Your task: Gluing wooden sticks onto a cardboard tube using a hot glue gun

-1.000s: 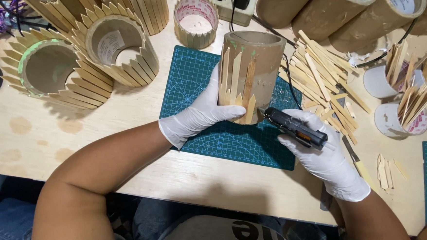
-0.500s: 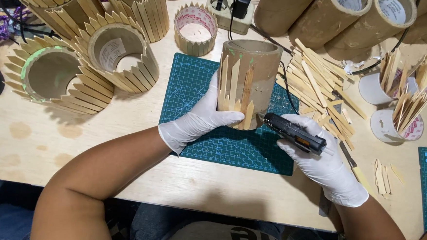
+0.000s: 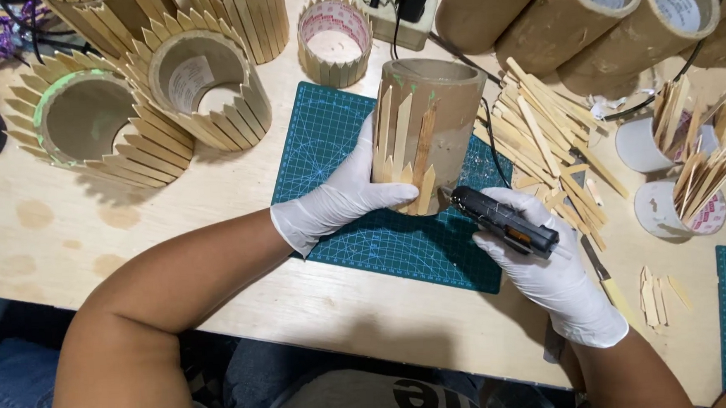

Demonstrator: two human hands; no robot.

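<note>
Gluing pointed wooden slats onto a brown cardboard tube [image 3: 429,130] standing on the dark green gridded cutting mat [image 3: 335,147], mid-bench.

The white-gloved left hand [image 3: 342,201] is wrapping its grip around the tube's lower side, thumb pressing a slat, probably so it's bonding flat. The gloved right hand [image 3: 553,277] is gripping a black glue gun [image 3: 503,220], nozzle aiming at the tube's base. Smooth, pale loose slats [image 3: 550,136] are piling just right, handy for grabbing.
</note>
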